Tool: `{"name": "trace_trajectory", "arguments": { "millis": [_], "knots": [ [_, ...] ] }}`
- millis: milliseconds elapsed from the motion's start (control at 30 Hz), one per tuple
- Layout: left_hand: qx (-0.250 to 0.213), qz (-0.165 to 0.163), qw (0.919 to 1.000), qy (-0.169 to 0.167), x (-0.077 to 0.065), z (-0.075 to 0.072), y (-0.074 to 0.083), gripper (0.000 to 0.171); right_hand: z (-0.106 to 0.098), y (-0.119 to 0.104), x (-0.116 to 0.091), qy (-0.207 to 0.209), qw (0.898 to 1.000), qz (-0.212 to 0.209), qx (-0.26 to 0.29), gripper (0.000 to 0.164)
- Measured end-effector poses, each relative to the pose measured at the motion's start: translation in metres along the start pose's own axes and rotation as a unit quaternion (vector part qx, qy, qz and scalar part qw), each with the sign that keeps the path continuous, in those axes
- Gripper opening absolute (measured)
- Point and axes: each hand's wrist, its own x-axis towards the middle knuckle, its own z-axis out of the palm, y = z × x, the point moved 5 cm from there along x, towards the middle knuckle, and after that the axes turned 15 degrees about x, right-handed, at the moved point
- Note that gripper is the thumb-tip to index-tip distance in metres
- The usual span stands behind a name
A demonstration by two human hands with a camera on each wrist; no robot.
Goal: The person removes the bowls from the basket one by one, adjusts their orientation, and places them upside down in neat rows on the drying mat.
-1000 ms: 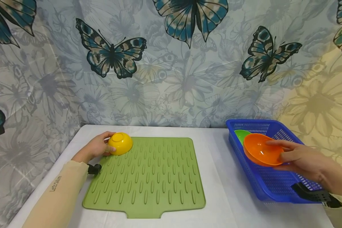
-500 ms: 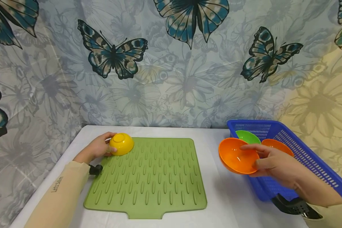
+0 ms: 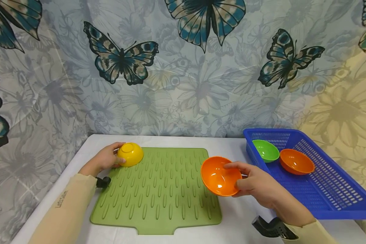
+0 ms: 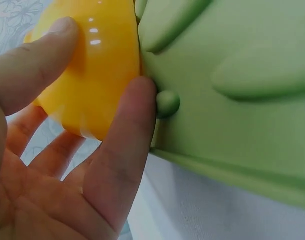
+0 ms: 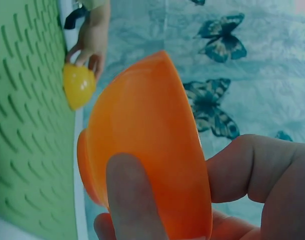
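A yellow bowl [image 3: 130, 154] lies upside down at the far left corner of the green ridged drying mat [image 3: 158, 189]. My left hand [image 3: 105, 157] holds it by its side; in the left wrist view the thumb and fingers lie around the bowl, beside the mat's edge. With my right hand [image 3: 259, 184] I pinch an orange bowl [image 3: 218, 179] by its rim, tilted so its inside shows in the head view. That bowl is held over the mat's right edge. In the right wrist view its outer wall and foot ring show.
To the right stands a blue plastic basket [image 3: 326, 203] with a green bowl [image 3: 266, 150] and another orange bowl [image 3: 296, 162] inside, both facing up. A white cloth [image 3: 228, 144] covers the table. Behind it hangs a butterfly-print curtain [image 3: 201, 101].
My right hand has carried the orange bowl left, out from above the basket to the mat's right side. My left hand stays on the yellow bowl.
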Motion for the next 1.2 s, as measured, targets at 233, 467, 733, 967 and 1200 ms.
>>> {"name": "trace_trajectory", "arguments": {
  "millis": [233,467,733,967,1200],
  "knots": [
    [0.093,0.005,0.9957,0.002,-0.008,0.001,0.012,0.086,0.017,0.008,0.01,-0.005,1.0,-0.009,0.005,0.061],
    [0.263,-0.01,0.9598,0.098,-0.038,-0.007,0.053,0.089,0.018,0.009,0.012,0.016,1.0,-0.011,-0.007,0.062],
    [0.042,0.128,0.9874,0.083,-0.096,0.029,0.141,0.071,0.02,0.011,0.016,0.038,0.999,-0.011,-0.015,0.063],
    [-0.253,0.162,0.9526,-0.051,-0.117,0.081,0.177,0.061,0.031,0.01,0.019,0.021,1.0,-0.018,0.004,0.064],
    [-0.371,0.131,0.9131,-0.107,-0.124,0.116,0.192,0.051,0.047,0.007,0.02,-0.002,1.0,-0.026,0.008,0.064]
  ]
}}
